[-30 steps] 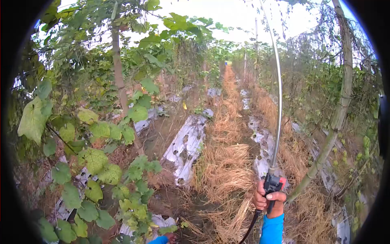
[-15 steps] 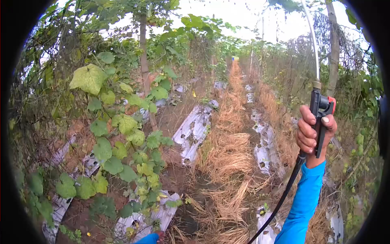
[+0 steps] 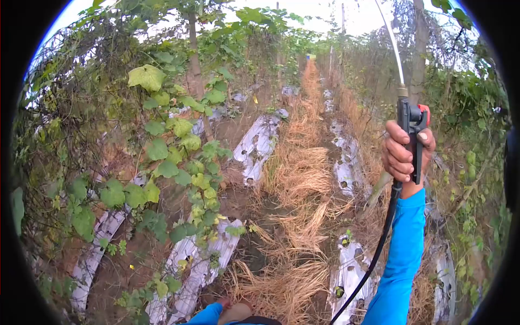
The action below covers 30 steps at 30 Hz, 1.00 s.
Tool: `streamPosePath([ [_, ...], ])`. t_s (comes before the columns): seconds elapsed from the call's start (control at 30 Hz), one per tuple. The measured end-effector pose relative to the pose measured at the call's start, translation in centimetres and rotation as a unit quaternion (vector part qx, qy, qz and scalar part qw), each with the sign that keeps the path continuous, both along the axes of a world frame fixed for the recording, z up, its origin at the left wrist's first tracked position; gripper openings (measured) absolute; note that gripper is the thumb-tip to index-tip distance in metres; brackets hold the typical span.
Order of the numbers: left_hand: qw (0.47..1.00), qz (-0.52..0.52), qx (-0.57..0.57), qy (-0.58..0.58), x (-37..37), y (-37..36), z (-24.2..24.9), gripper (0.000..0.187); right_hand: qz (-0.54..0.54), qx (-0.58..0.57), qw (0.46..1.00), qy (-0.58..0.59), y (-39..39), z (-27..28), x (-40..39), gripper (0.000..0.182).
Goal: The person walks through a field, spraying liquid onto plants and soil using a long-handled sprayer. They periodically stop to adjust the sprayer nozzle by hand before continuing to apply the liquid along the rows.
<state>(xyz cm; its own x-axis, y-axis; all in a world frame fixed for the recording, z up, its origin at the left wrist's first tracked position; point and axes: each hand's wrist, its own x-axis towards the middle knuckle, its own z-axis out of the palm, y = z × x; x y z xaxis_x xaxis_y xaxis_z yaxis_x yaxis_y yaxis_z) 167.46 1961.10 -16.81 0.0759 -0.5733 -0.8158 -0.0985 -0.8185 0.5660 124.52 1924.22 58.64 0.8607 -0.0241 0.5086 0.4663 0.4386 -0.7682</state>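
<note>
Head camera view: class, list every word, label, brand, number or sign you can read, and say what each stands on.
None can be read.
Spray handle, hose, blue sleeve: no lettering visible.
Blue-and-yellow thing far down the row: too small to tell whether it bears any.

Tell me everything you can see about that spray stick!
The spray stick has a black, plastic-looking handle with a red piece, a brass-coloured collar and a thin, metal-looking tube. It points up; the tube leans left and leaves the picture, tip unseen. The right hand grips the handle, and a black hose runs down from it.
</note>
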Motion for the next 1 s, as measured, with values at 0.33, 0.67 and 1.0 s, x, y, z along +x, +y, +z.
streamPosePath([
  [0.33,0.983,0.063,0.098,0.145,5.6,9.1,-0.8,0.031,-0.589,-0.029,0.795,0.146,17.1,-8.0,8.1,0.019],
  [0.67,0.971,0.040,0.172,0.162,9.5,19.8,-2.9,0.040,-0.838,-0.191,0.404,0.313,34.1,-20.0,7.7,0.031],
  [1.0,0.957,0.005,0.272,0.099,6.4,32.2,-3.6,0.039,-0.862,-0.160,0.398,0.269,47.0,-15.8,1.7,0.028],
])
